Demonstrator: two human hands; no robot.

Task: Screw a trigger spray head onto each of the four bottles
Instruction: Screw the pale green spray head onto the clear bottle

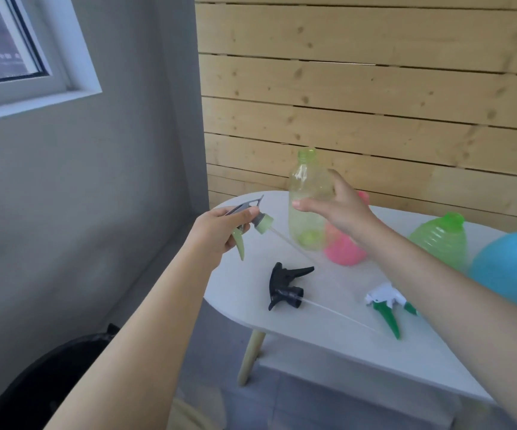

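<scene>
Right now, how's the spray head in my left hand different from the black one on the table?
The held spray head is grey with a pale green trigger and collar; the black spray head is black all over. The first is lifted in the left hand; the second lies on the table. Both trail clear tubes.

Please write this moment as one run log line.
left hand: holds grey-green trigger spray head | right hand: holds clear green plastic bottle | heads attached: none

Pink bottle (342, 248) mostly hidden behind the right hand (336, 206) and the clear bottle (308, 200), neck barely showing. Blue bottle (512, 265) cut off by the right edge, lower part covered by the forearm; white-green sprayer (386, 302) partly under that same forearm. Dip tube of the sprayer (244, 223) in the left hand (217, 231) blurred, far end lost behind the clear bottle.
</scene>
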